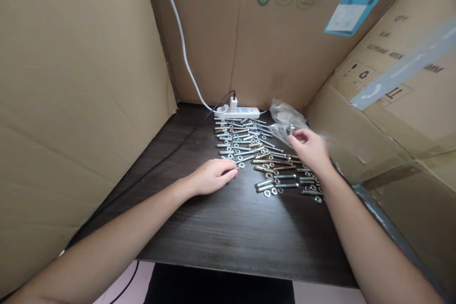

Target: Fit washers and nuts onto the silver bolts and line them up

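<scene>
My left hand (pixel 213 176) rests on the dark table with its fingers curled and closed. Its fingertips reach flat washers (pixel 242 165) at the front of the left group of hardware; anything between them is hidden. At the right, my right hand (pixel 312 150) is closed in a pinch beside a clear plastic bag (pixel 281 110). A small silver bolt (pixel 291 128) shows at its fingertips, its lower part hidden. Sleeve anchor parts lie in rows between and beyond my hands: silver sleeves (pixel 264 183), brass-coloured sleeves (pixel 263 169), long bolts (pixel 286 185), nuts and washers (pixel 267 194).
A white power strip (pixel 245 113) with a plugged-in adapter (pixel 233 104) sits behind the rows. A black cable (pixel 171 152) crosses the table's left side, and a white cord (pixel 182 42) hangs down. Tall cardboard walls (pixel 213 23) enclose the left, back and right.
</scene>
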Demonstrator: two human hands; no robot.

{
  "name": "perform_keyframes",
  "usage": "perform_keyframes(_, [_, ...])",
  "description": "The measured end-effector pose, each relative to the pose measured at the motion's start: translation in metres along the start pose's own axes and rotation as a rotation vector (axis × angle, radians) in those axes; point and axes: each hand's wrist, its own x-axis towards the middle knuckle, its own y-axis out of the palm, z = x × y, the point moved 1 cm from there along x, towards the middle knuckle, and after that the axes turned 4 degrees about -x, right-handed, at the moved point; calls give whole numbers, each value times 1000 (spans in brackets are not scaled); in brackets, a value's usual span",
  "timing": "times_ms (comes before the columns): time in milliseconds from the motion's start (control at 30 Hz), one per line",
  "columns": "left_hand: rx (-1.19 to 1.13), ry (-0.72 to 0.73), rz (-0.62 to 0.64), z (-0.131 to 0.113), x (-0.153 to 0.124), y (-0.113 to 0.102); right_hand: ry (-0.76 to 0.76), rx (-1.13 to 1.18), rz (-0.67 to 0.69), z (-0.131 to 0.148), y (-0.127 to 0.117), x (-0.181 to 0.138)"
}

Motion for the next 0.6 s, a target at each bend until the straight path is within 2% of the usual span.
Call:
perform_keyframes(100, [-1,-3,-3,0,-1,1,159,-301,110,-31,-2,31])
perform_keyframes(167, [9,-3,-1,0,-1,1,191,-369,148,-41,3,46])
perform_keyframes(367, [47,-11,12,2,-1,0,196,-476,201,-46,25,68])
perform_keyframes(600, [64,-29,43,2,-2,-1,158,-511,167,-50,42,67])
